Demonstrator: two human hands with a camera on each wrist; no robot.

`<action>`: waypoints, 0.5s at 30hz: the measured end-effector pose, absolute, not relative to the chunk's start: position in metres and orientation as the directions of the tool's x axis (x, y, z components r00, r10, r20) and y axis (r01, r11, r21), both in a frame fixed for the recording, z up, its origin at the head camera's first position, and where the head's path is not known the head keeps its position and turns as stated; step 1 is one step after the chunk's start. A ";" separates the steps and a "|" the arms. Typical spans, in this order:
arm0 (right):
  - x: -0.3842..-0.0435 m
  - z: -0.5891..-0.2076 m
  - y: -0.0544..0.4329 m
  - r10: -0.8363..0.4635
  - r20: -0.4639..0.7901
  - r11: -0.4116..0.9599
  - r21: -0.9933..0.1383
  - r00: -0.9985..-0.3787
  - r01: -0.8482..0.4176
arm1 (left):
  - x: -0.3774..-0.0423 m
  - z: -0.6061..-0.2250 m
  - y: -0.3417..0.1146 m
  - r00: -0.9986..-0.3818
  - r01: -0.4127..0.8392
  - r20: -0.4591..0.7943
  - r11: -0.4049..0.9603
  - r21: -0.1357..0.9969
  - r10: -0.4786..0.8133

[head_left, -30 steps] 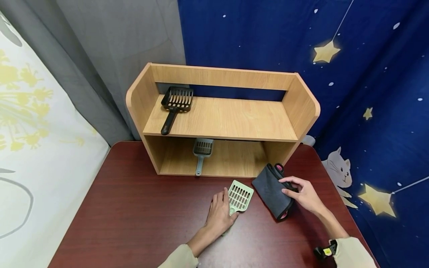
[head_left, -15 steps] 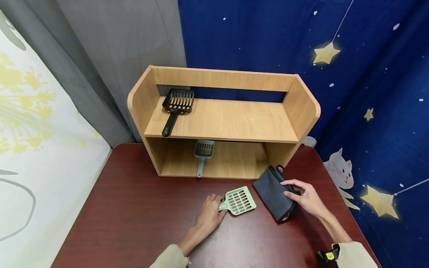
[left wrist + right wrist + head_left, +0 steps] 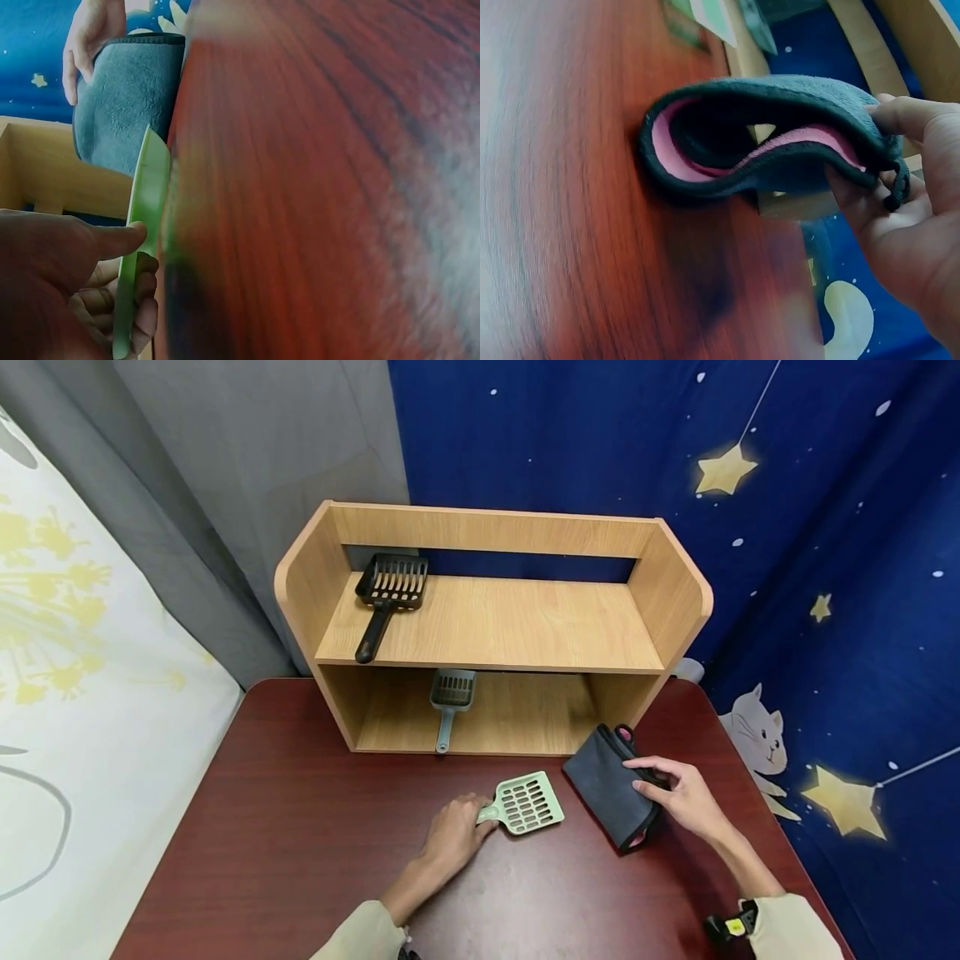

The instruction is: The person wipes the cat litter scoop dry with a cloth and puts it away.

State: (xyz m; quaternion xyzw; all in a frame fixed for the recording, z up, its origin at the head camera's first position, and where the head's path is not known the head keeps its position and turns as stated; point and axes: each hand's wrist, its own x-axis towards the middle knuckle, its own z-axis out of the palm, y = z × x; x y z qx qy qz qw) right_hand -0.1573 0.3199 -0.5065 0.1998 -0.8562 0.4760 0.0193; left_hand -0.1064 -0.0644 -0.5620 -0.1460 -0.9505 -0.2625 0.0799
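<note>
My left hand [image 3: 454,835] grips the handle of a pale green litter scoop [image 3: 529,803] just above the table. In the left wrist view the thumb lies along the scoop [image 3: 152,191] and the fingers curl round its handle. To the right, my right hand [image 3: 686,797] pinches the edge of a folded dark grey cloth [image 3: 609,789] with black trim. The right wrist view shows the cloth's pink inner side [image 3: 671,150] and the fold standing loosely open. A black litter scoop [image 3: 392,589] lies on the upper shelf. Below it, a grey-blue litter scoop [image 3: 452,693] lies in the lower compartment.
A two-tier wooden shelf [image 3: 495,622] stands at the back of the dark red table [image 3: 300,852]. Behind it hang a grey curtain [image 3: 247,460] and a blue curtain [image 3: 562,435] with stars. A white patterned cloth [image 3: 97,735] hangs at the left.
The left hand has moved left and turned the green scoop, so its head now points right instead of away from me. The right hand still pinches the cloth in about the same place.
</note>
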 end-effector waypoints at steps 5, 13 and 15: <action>-0.151 -0.493 0.306 -0.278 0.269 0.453 -0.810 -0.922 -0.373 | -0.106 -0.553 -0.068 -0.934 0.344 0.255 0.820 0.458 0.250; -0.138 -0.480 0.247 -0.383 0.441 0.528 -0.617 -0.812 -0.584 | -0.108 -0.537 -0.059 -0.924 0.374 0.258 0.806 0.459 0.282; -0.135 -0.481 0.233 -0.401 0.422 0.540 -0.608 -0.813 -0.581 | -0.108 -0.534 -0.055 -0.919 0.387 0.269 0.798 0.463 0.290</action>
